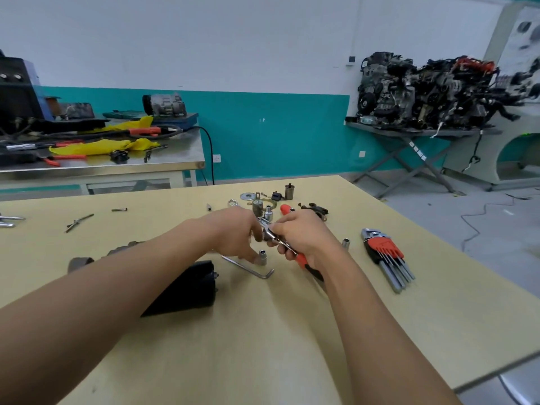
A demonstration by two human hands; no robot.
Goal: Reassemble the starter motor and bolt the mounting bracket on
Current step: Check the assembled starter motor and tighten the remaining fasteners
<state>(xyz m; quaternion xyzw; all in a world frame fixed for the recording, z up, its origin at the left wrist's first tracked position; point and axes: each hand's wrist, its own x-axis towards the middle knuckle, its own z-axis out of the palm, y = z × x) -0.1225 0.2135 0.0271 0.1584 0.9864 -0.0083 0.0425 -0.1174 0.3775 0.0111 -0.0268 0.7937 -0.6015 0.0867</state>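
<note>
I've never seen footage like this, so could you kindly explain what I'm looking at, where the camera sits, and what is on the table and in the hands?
There is no machine here. A person is working with two bare hands, and the single picture comes from a wide-angle camera worn on the head, looking forward and down. The right hand holds a ratchet wrench with a red and black handle. The left hand reaches to the wrench's head, with its fingertips beside a small socket standing on the table. Whether it pinches anything is unclear. Also on the table are a black motor housing, a bent hex key, a hex key set in a red holder, and a cluster of small motor parts farther off.
</note>
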